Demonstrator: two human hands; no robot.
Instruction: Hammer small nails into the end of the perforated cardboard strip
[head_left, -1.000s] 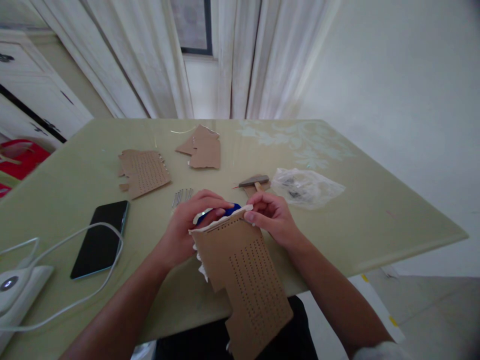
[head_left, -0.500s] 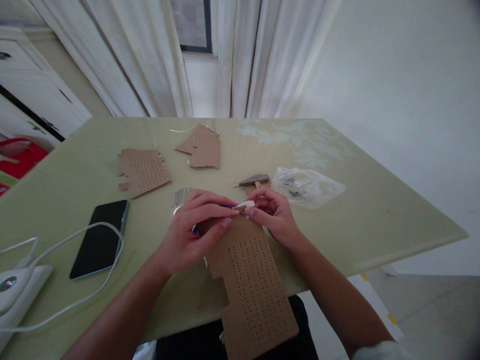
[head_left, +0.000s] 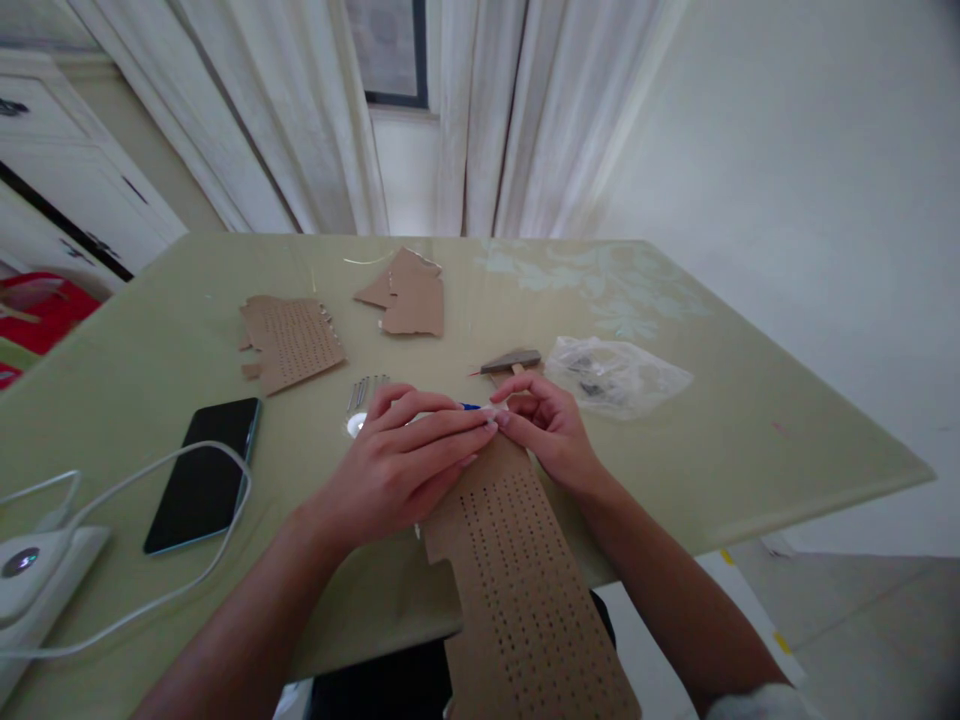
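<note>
Cardboard sheet (head_left: 525, 590), pierced with rows of small holes, slanting from beneath both hands toward the near side, out past the near edge of the bench (head_left: 750, 420). Left hand (head_left: 405, 465) laid across the far left end, fingers nearly straight and pressed together, tips meeting those of the right hand (head_left: 547, 435). Cannot tell whether also gripping the blue object (head_left: 469, 407), mostly hidden just beyond. Right thumb and forefinger pinching the far right corner, other fingers curled. Just past the left hand, a row of nails (head_left: 367, 392) and a shiny round object (head_left: 355, 424). Beyond the right hand, a hammer (head_left: 510, 361), with a translucent plastic bag (head_left: 619, 378) to the right. Farther left, a holed cardboard piece (head_left: 292, 340); at far middle, plain cardboard scraps (head_left: 416, 300). At near left, a dark-screened phone (head_left: 202, 475) under a looped white cable (head_left: 249, 480).
</note>
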